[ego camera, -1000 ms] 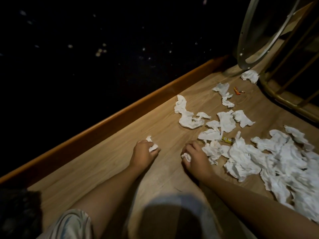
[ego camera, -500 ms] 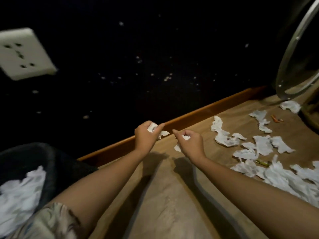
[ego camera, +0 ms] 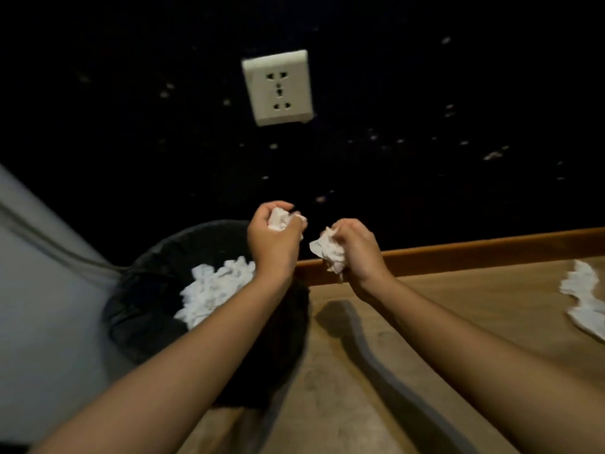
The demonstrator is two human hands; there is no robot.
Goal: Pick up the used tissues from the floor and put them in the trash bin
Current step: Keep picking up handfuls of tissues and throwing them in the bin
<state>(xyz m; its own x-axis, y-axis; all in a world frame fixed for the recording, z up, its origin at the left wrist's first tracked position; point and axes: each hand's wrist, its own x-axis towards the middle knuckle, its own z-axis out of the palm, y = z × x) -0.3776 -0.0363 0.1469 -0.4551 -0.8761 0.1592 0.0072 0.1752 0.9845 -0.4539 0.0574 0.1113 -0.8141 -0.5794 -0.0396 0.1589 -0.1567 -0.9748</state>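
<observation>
Head view: left hand (ego camera: 271,244) clutches tissue wad (ego camera: 280,219) above bin (ego camera: 137,290); right hand (ego camera: 355,253) grips second wad (ego camera: 329,249) short of rim. Advise: shift right hand over bin, then release both.

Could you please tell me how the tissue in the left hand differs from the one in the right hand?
The left hand encloses its tissue as a tight wad, held over the trash bin. The tissue gripped by the right hand hangs out looser below the fingers, over the baseboard rather than the bin. Both are white, crumpled and not yet dropped.
</observation>
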